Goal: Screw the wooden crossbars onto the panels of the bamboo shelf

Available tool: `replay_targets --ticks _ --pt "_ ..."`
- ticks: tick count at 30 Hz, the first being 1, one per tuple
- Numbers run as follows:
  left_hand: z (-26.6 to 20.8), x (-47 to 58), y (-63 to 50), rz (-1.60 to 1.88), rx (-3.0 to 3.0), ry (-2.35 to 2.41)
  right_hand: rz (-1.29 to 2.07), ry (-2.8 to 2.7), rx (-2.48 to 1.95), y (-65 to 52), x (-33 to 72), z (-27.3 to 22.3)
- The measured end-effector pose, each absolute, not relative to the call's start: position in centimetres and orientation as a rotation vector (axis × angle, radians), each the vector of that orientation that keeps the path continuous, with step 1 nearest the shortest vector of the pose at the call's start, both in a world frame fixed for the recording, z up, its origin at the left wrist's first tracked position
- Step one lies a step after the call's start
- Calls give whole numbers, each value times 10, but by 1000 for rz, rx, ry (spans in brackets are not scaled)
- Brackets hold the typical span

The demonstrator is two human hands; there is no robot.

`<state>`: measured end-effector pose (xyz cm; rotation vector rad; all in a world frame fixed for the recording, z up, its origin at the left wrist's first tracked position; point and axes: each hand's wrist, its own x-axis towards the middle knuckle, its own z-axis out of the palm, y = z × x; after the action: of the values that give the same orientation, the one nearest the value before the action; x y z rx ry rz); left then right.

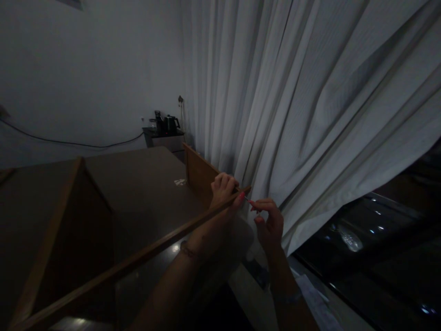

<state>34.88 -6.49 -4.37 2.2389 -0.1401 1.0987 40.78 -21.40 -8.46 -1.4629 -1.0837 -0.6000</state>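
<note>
My left hand (223, 187) is closed around the far end of a long, narrow wooden rail (155, 247), where the rail meets a low wooden panel (197, 169). Its thumb presses against the rail's edge. Just to the right, my right hand (271, 226) pinches a thin metal piece (246, 199) that reaches toward the rail's end beside my left thumb. The dim light leaves the exact kind of that piece unclear. Another upright wooden panel (77, 230) joins the rail's near end at the left. The wooden parts rest on a dark tabletop (144, 184).
Several small pale pieces (179, 182) lie on the tabletop near the wooden panel. A small cabinet (168, 140) with a black kettle (170, 122) stands behind. White curtains (275, 115) hang close on the right, beside a dark window (365, 248). A black cable (79, 144) runs along the wall.
</note>
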Motion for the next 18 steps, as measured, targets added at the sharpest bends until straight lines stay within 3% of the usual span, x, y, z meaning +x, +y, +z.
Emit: replay_targets --ticks 12,18 --pt "-48 352 -59 1059 2306 -122 -751 -906 -1292 -189 407 -85" --pt "-56 361 -55 1077 2332 -124 -535 -856 -1224 -183 396 -74"
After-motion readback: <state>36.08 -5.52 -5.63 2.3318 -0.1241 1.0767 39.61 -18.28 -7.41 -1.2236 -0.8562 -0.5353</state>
